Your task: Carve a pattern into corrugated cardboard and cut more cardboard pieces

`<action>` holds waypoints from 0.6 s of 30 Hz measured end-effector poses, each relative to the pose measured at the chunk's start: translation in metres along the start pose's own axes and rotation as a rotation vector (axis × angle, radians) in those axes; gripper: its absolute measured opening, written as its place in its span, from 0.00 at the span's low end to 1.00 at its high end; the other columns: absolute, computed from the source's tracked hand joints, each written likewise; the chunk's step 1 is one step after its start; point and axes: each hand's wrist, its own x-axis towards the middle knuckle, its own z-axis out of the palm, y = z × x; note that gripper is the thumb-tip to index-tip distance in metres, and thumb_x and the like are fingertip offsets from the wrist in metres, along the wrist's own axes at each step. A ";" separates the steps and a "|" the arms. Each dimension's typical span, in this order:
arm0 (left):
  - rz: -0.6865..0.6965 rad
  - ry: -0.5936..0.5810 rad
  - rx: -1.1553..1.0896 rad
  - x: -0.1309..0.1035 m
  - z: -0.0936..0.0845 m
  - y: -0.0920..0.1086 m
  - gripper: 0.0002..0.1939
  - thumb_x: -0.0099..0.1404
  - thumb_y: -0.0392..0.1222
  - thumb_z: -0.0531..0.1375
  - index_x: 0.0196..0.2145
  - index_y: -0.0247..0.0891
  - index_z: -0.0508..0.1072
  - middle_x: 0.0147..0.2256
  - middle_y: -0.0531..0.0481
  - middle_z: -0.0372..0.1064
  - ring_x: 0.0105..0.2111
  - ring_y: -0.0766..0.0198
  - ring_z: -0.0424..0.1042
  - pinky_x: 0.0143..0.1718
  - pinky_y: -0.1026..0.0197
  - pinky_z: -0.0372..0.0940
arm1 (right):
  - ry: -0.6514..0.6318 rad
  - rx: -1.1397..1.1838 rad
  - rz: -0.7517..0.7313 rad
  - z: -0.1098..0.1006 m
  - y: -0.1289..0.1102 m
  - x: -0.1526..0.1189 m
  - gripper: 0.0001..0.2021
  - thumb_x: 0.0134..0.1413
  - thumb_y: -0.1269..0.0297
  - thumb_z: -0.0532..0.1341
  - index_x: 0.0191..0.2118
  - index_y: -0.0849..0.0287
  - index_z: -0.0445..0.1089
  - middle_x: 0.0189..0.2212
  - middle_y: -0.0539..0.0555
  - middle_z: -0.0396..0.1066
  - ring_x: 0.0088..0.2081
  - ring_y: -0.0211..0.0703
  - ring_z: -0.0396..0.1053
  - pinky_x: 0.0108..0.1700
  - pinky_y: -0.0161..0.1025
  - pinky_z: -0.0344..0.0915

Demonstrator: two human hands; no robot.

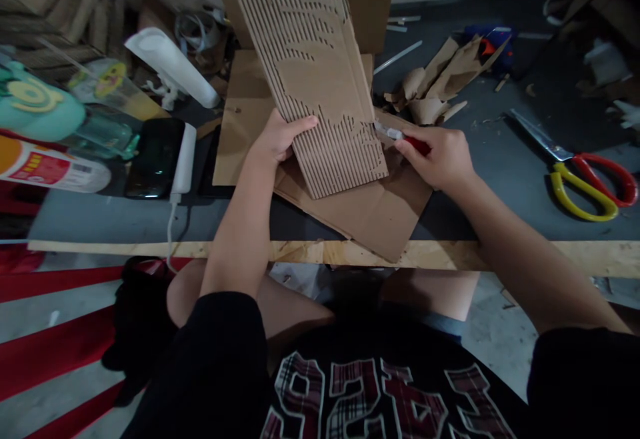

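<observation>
A tall piece of corrugated cardboard (325,85) stands tilted above the table, its ridges bare in places and brown paper still covering the middle. My left hand (283,135) grips its left edge, thumb on the ridged face and fingers behind, mostly hidden. In my right hand (443,152) is a utility knife (413,144) with a red handle. Its tip meets the cardboard's lower right edge. Beneath lie flat cardboard sheets (395,222), one reaching over the table's front edge.
Red-and-yellow scissors (585,172) lie open at the right. Torn cardboard scraps (440,85) sit behind my right hand. At the left are a black phone (153,162), a white device with a cable (185,162), bottles (43,102) and a drink cup (120,89).
</observation>
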 end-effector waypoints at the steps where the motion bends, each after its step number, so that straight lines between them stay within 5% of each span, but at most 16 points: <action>1: 0.011 -0.003 0.011 0.000 0.000 0.000 0.32 0.48 0.56 0.73 0.49 0.45 0.73 0.57 0.42 0.74 0.64 0.40 0.69 0.62 0.38 0.69 | 0.004 0.007 0.003 0.001 0.000 0.000 0.23 0.68 0.43 0.54 0.44 0.53 0.80 0.33 0.55 0.79 0.34 0.49 0.75 0.34 0.42 0.64; 6: 0.080 -0.030 0.043 0.000 -0.004 -0.004 0.31 0.54 0.61 0.70 0.51 0.45 0.72 0.55 0.42 0.75 0.64 0.40 0.68 0.63 0.38 0.68 | 0.071 0.023 0.007 0.000 -0.007 -0.003 0.25 0.69 0.42 0.54 0.52 0.55 0.78 0.41 0.57 0.80 0.41 0.51 0.77 0.39 0.43 0.67; 12: 0.246 -0.036 0.048 0.016 -0.008 -0.024 0.39 0.49 0.69 0.71 0.52 0.45 0.71 0.54 0.40 0.75 0.64 0.40 0.68 0.63 0.39 0.69 | 0.047 -0.221 0.097 -0.012 -0.016 -0.002 0.26 0.68 0.42 0.55 0.59 0.53 0.75 0.48 0.60 0.79 0.44 0.54 0.76 0.38 0.43 0.65; 18: 0.186 -0.032 0.031 0.019 -0.007 -0.025 0.42 0.45 0.68 0.73 0.52 0.44 0.71 0.56 0.40 0.74 0.63 0.39 0.70 0.61 0.40 0.70 | -0.003 -0.364 0.068 -0.017 -0.015 0.000 0.27 0.70 0.41 0.52 0.61 0.50 0.74 0.46 0.59 0.79 0.41 0.50 0.74 0.37 0.43 0.61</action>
